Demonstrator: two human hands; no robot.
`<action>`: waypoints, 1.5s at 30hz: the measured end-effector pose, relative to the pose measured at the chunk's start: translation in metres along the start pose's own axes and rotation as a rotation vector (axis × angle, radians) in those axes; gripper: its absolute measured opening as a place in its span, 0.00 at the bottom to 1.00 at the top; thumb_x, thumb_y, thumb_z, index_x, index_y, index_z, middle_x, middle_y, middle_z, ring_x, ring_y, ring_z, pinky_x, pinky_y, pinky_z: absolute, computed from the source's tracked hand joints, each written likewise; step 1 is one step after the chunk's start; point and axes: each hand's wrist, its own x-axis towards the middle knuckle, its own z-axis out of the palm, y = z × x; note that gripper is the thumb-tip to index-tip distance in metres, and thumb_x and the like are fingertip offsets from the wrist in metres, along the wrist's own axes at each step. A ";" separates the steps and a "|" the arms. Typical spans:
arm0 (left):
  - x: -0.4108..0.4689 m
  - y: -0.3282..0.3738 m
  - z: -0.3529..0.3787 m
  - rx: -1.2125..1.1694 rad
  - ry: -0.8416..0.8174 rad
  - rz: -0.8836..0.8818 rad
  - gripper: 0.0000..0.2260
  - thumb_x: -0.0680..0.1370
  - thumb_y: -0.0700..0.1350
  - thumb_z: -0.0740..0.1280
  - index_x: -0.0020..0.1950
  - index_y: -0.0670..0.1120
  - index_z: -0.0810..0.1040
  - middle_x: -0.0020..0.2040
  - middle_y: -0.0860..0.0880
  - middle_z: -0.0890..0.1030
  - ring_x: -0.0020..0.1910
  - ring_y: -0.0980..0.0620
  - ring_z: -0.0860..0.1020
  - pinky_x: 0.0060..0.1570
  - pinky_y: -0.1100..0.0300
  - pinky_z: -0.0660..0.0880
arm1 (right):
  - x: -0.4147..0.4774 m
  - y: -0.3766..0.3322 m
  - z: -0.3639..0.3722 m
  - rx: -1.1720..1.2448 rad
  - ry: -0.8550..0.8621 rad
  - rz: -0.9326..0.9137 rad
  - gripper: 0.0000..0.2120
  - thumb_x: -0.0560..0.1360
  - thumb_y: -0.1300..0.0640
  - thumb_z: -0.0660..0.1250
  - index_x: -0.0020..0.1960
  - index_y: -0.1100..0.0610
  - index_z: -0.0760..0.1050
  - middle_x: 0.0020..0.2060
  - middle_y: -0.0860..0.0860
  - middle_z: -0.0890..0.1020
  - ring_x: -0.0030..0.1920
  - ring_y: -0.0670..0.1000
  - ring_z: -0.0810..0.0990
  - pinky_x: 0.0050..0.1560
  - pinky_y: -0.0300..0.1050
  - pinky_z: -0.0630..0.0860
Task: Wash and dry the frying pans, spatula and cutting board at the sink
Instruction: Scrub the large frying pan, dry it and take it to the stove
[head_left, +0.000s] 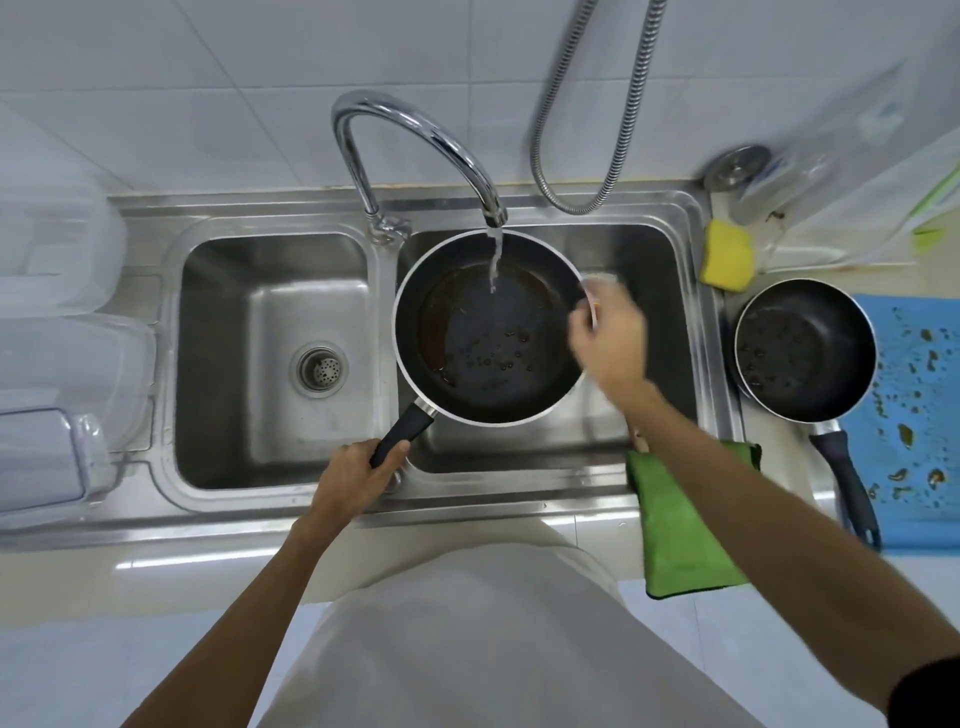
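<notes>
Two frying pans are in my view, and only one is under water. The large frying pan (493, 332) sits over the right basin of the steel sink (395, 514), roughly level, with the faucet (415, 135) running a thin stream (495, 260) onto the far part of its floor. Brown residue rings the base.

My left hand (358, 473) has its fingers wrapped fully round the end of the black handle. The handle's long axis runs diagonally, so the pan's bowl lies up and to the right of that grip. My right hand (610, 338) is at the pan's right rim, badly motion-blurred. Something pale shows just beyond the fingers, but I cannot tell whether the hand holds it or how far the fingers are curled.

I judge that scrubbing comes next. The yellow sponge (727, 254) lies on the counter just past the basin's right edge, so the right hand is plainly the nearer one while the left steadies the handle.

The small frying pan (802, 351) waits dirty on the right counter, its handle pointing toward me, partly over a spattered blue board (919, 415). A green cloth (680, 519) hangs over the sink's front edge. I cannot pick out the spatula for certain.

No brand, label or writing is readable anywhere.
</notes>
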 end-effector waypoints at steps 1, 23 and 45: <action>0.000 0.005 0.000 0.000 -0.010 -0.012 0.20 0.80 0.61 0.62 0.36 0.48 0.78 0.29 0.53 0.81 0.31 0.58 0.80 0.33 0.71 0.68 | 0.015 0.026 -0.014 -0.090 0.031 0.096 0.15 0.76 0.59 0.63 0.61 0.64 0.77 0.53 0.61 0.81 0.53 0.63 0.80 0.58 0.55 0.75; 0.003 0.048 -0.001 -0.005 -0.009 -0.009 0.20 0.82 0.57 0.61 0.32 0.51 0.68 0.25 0.52 0.73 0.27 0.50 0.78 0.28 0.67 0.67 | 0.098 0.052 -0.031 -0.137 0.066 0.234 0.23 0.74 0.53 0.62 0.65 0.63 0.70 0.61 0.65 0.71 0.60 0.61 0.72 0.64 0.48 0.65; -0.001 0.039 -0.020 0.037 0.018 0.099 0.21 0.82 0.56 0.63 0.32 0.48 0.68 0.26 0.52 0.70 0.24 0.56 0.68 0.25 0.68 0.64 | 0.064 -0.079 0.079 0.010 -0.202 -0.007 0.22 0.77 0.49 0.71 0.65 0.61 0.74 0.61 0.61 0.71 0.59 0.57 0.74 0.61 0.50 0.76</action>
